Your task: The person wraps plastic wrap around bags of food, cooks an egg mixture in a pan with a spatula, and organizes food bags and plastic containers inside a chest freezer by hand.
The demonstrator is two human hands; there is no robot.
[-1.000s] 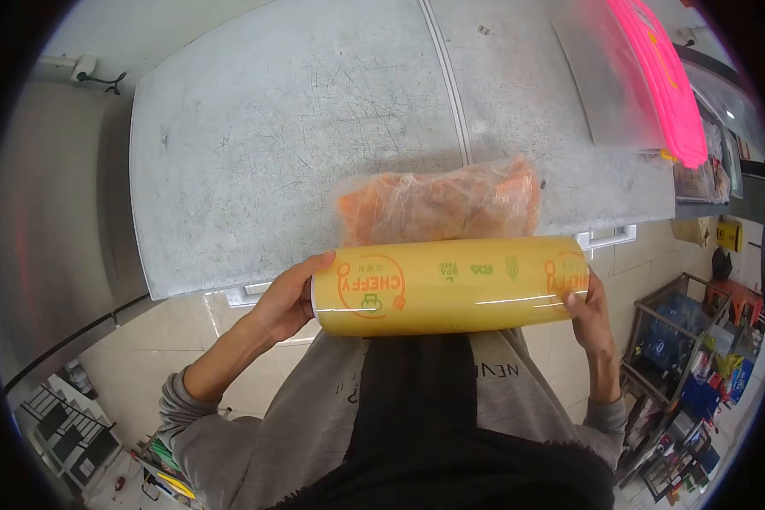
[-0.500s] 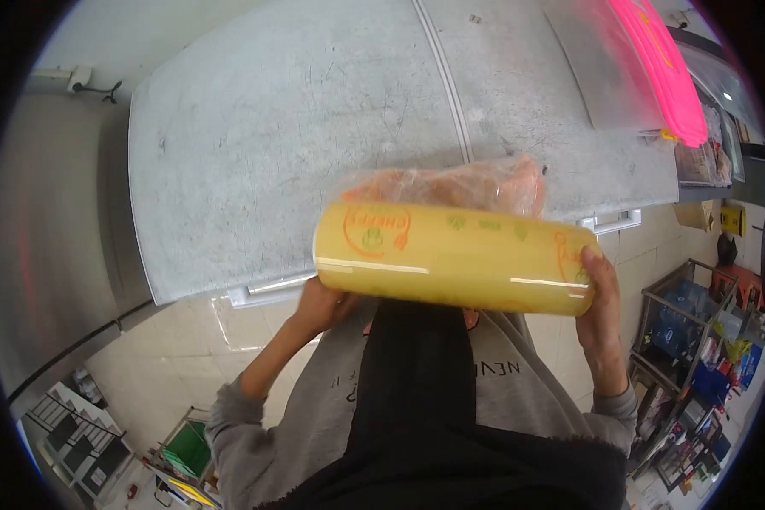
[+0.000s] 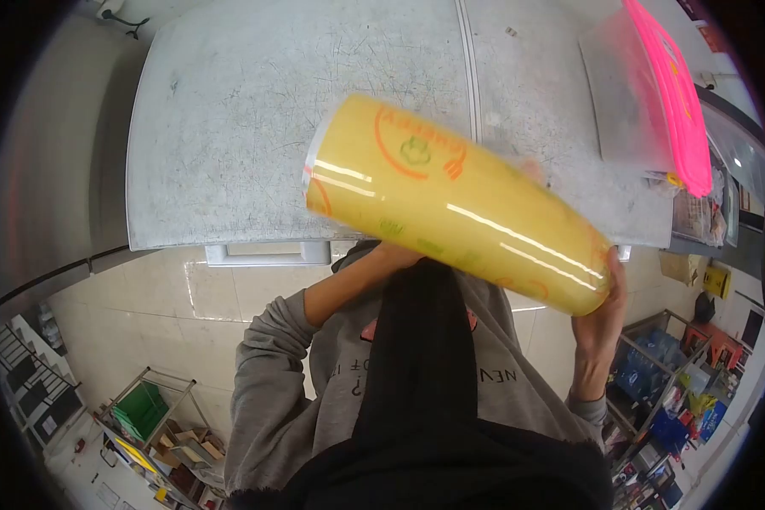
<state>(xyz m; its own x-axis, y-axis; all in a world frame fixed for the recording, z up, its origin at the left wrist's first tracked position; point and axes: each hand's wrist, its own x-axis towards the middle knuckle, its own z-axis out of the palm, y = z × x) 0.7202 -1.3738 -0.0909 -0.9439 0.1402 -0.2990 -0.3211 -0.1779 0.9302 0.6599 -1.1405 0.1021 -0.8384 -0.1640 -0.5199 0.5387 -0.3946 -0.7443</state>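
Nearest, on the wearer's side of the yellow roll (image 3: 459,204), a black cloth (image 3: 425,365) partly covers a grey sweatshirt (image 3: 506,340). The roll is held slantwise, left end farther out: the right hand (image 3: 602,316) grasps its right end; the left hand (image 3: 395,257) is under its middle, fingers hidden, grip impossible to tell. Beyond the roll, mostly blocked by it, an orange bundle (image 3: 529,167) lies on the grey worktop (image 3: 297,59); farther right sits a pink-lidded clear box (image 3: 616,93). The sweatshirt reads "NEV"; the roll, inverted and blurred, "CHEFFY".
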